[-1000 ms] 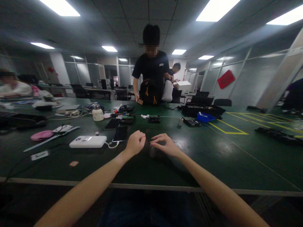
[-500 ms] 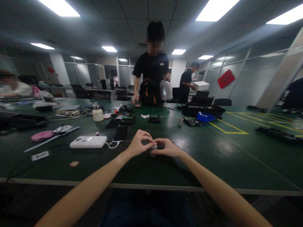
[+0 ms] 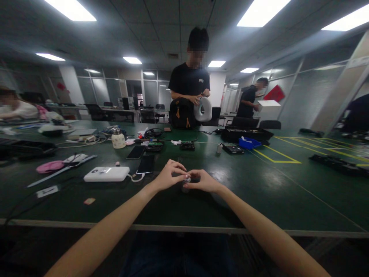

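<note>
A small clear container with a silvery top (image 3: 186, 186) stands upright on the green table, partly hidden by my fingers. My left hand (image 3: 170, 175) pinches its top from the left with thumb and fingertips. From the right, my right hand (image 3: 203, 181) curls thumb and fingers around its side. To the left of my left hand lie a dark phone (image 3: 145, 164) and a white power bank (image 3: 107, 174) with a short white cable.
Beyond my hands are circuit boards (image 3: 188, 145), a small grey cylinder (image 3: 219, 148), a blue tray (image 3: 249, 143) and a cream bottle (image 3: 118, 139). Across the table a person in black (image 3: 190, 80) stands behind a black backpack (image 3: 182, 113). Another person (image 3: 248, 100) holds a white box.
My hands stay almost still around the container. The person opposite has straightened and brought both hands together by the grey neck pillow. The person behind has moved to the right with the white box.
</note>
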Motion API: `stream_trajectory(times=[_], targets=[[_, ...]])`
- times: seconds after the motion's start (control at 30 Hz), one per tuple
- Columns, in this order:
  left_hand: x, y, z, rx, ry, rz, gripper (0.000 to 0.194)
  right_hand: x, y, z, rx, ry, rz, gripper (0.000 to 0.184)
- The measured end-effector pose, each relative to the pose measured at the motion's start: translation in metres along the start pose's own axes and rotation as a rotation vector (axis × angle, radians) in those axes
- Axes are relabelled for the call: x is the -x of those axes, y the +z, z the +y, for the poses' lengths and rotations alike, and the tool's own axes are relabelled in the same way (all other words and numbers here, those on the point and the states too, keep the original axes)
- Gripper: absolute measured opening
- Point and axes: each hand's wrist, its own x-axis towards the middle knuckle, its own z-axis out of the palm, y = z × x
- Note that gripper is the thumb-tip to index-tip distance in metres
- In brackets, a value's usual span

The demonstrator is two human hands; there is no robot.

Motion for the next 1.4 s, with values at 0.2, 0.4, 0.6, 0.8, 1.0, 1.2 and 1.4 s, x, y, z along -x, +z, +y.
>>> stream_trajectory(times=[0.2, 0.4, 0.6, 0.8, 1.0, 1.2, 1.4], targets=[[-0.005, 0.001, 0.002, -0.022, -0.008, 0.159, 0.012, -0.001, 0.0, 0.005, 0.021, -0.014, 0.022, 0.04], [-0.012, 0.0, -0.028, -0.319, -0.319, 0.383, 0.019, 0.0, 0.001, -0.001, 0.034, 0.022, 0.03, 0.045], [-0.004, 0.005, -0.062, -0.465, -0.492, 0.173, 0.021, 0.001, 0.001, -0.005, 0.037, 0.017, 0.025, 0.043], [-0.009, 0.002, -0.035, -0.245, -0.228, 0.324, 0.021, 0.001, 0.0, -0.002, 0.05, -0.002, 0.018, 0.044], [-0.003, 0.003, -0.004, -0.068, 0.011, 0.183, 0.012, -0.001, 0.0, 0.006, 0.04, -0.026, 0.018, 0.042], [-0.001, 0.003, 0.001, -0.033, 0.029, 0.146, 0.009, 0.0, 0.001, 0.004, 0.034, -0.032, 0.012, 0.042], [0.0, 0.001, 0.002, -0.008, 0.024, 0.05, 0.012, 0.001, 0.001, -0.002, 0.028, -0.05, 0.016, 0.043]])
